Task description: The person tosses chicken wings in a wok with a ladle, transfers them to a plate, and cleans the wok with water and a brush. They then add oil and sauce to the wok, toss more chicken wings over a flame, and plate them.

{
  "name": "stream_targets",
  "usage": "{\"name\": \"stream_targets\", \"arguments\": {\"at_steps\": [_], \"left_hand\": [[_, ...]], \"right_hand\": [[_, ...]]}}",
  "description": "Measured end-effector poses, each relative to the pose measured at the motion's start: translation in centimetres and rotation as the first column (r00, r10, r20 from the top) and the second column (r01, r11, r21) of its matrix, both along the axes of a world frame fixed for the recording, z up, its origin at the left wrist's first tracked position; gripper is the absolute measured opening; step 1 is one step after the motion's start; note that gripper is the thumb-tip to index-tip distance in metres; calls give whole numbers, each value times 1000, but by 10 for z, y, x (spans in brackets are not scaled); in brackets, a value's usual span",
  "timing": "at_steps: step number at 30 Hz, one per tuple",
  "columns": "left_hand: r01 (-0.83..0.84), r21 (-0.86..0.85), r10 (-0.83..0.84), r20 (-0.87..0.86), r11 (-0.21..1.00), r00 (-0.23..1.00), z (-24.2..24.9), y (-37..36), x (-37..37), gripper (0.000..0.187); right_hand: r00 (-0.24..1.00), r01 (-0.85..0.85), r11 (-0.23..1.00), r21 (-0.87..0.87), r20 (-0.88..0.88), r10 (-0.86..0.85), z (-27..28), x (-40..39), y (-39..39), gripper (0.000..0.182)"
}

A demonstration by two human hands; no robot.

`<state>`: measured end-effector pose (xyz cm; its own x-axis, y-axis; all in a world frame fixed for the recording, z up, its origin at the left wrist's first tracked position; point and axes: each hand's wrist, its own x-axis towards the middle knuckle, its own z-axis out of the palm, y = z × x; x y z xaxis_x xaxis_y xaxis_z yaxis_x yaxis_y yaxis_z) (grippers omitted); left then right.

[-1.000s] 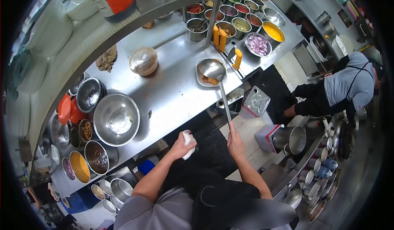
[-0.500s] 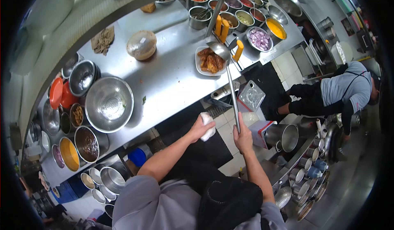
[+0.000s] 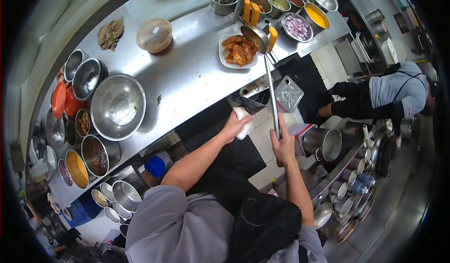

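Observation:
My right hand (image 3: 283, 143) is wrapped around the long metal handle of a ladle (image 3: 270, 87). The ladle's bowl is tilted at the right edge of a square white dish (image 3: 223, 60), overlapping it in this view. Brown, glossy pieces that look like chicken wings (image 3: 240, 51) are heaped in the dish, which sits near the counter's front edge. Bunched in my left hand (image 3: 231, 128) is a white cloth (image 3: 244, 122), held out in front of the counter, left of the ladle handle.
On the steel counter (image 3: 187, 94) stand a large metal bowl (image 3: 118, 107), a lidded round container (image 3: 154, 36) and a crumpled brown cloth (image 3: 110, 33). Yellow-handled tools (image 3: 251, 12) hang beside the dish. Chopped onion fills a bowl (image 3: 298, 27) farther right. Another person (image 3: 396, 92) bends over pots at right.
My right hand has lowered slightly along with the ladle, whose bowl has turned to show more of its inside. My left hand and the cloth have shifted a little to the right.

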<state>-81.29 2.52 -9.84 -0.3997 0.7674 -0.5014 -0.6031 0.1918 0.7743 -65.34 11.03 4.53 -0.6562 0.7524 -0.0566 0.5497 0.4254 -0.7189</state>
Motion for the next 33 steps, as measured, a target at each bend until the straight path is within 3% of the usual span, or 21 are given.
{"name": "stream_targets", "arguments": {"at_steps": [5, 8, 11, 16, 18, 20, 21, 24, 26, 28, 33], "left_hand": [[-52, -10, 52, 44, 999, 998, 9, 5, 1, 37], [-88, 53, 76, 192, 995, 978, 18, 19, -1, 27], [-160, 104, 95, 459, 982, 883, 23, 44, -4, 18], [-170, 142, 32, 666, 975, 745, 31, 103, -12, 21], [-260, -12, 181, 748, 965, 638, 46, 138, -16, 20], [-165, 187, -1, 664, 968, 748, 56, 168, -24, 15], [-209, 140, 25, 774, 968, 632, 68, 171, -27, 13], [-266, 201, 39, 726, 943, 686, 48, 163, -24, 14], [-264, 164, 69, 716, 950, 695, 74, 156, -28, 15], [-232, 139, 27, 804, 963, 594, 77, 169, -29, 13], [-279, 119, 108, 725, 953, 680, 77, 148, -33, 14]], "right_hand": [[999, 32, 997, -66, 8, -32, 8, -4, 0, 63], [997, 57, 987, -148, -43, -64, 7, -2, -1, 63], [994, 100, 963, -250, -12, -106, 30, -3, -9, 59], [996, 84, 983, -165, 26, -80, 66, 3, -28, 59], [1000, -12, 998, 61, 5, 12, 71, 2, -34, 59], [995, -52, 995, 85, 90, 44, 62, 1, -30, 60], [980, -103, 990, 100, 178, 85, 62, 0, -30, 61], [991, -100, 992, 72, 98, 93, 76, -2, -28, 61], [994, -85, 992, 98, 76, 78, 70, 0, -32, 61], [984, -89, 985, 149, 164, 64, 61, 0, -35, 63], [993, -106, 967, 230, 82, 89, 74, -3, -32, 64]]}}
